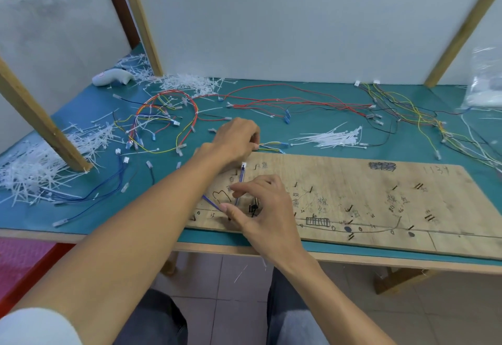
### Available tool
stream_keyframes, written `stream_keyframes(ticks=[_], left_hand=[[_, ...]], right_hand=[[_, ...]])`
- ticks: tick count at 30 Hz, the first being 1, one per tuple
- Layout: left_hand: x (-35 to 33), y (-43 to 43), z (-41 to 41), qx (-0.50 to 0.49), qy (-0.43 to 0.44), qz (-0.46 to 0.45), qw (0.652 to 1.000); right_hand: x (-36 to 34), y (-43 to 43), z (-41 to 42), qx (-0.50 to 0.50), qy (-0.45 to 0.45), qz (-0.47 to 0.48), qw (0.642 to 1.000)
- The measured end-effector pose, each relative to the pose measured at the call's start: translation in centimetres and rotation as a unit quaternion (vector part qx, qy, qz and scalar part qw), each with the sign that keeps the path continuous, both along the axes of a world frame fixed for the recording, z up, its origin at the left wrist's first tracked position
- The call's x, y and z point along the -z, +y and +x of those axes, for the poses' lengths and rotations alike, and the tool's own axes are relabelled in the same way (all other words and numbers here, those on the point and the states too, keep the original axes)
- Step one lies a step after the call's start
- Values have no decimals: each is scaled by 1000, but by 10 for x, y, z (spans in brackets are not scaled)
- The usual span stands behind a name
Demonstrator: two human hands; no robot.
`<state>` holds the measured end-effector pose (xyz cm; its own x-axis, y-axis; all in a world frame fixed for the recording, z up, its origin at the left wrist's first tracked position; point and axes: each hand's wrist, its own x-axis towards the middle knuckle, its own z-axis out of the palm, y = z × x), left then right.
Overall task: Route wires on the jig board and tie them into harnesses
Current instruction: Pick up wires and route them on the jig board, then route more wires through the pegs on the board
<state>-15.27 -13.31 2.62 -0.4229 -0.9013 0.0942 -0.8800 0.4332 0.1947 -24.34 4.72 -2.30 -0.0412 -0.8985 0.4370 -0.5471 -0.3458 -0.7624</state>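
Since the blue wire (241, 179) looks thin, light and limp, the right grip (266, 209) pinches it over the jig board (353, 181); the left grip (236, 138) pinches yellow leads (271, 143).

The left arm (163, 209) enters from the lower left, forearm bare, with a white sleeve (35, 328) at its near end, and reaches forward and to the right. The left grip (236, 138) lies palm down with its fingers curled, pinching the yellow and blue wires (271, 144). The right arm (312, 290) enters from the bottom centre and angles left. The right grip (260, 209) sits nearer the body, palm down, and holds the blue wire (241, 179) between index finger and thumb; the other fingers are curled.
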Motion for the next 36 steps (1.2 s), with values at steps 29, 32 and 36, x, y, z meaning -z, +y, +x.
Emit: stream_keyframes(ticks=[29,32,36], left_hand=[[-94,-3,26,-9,454,-293,841],[-113,20,33,14,478,-315,820],[-119,64,37,53,504,-251,825]], right_hand=[[-1,1,-6,7,-71,14,997],[-1,2,-7,11,-81,5,997],[-4,3,-10,13,-136,-2,991]])
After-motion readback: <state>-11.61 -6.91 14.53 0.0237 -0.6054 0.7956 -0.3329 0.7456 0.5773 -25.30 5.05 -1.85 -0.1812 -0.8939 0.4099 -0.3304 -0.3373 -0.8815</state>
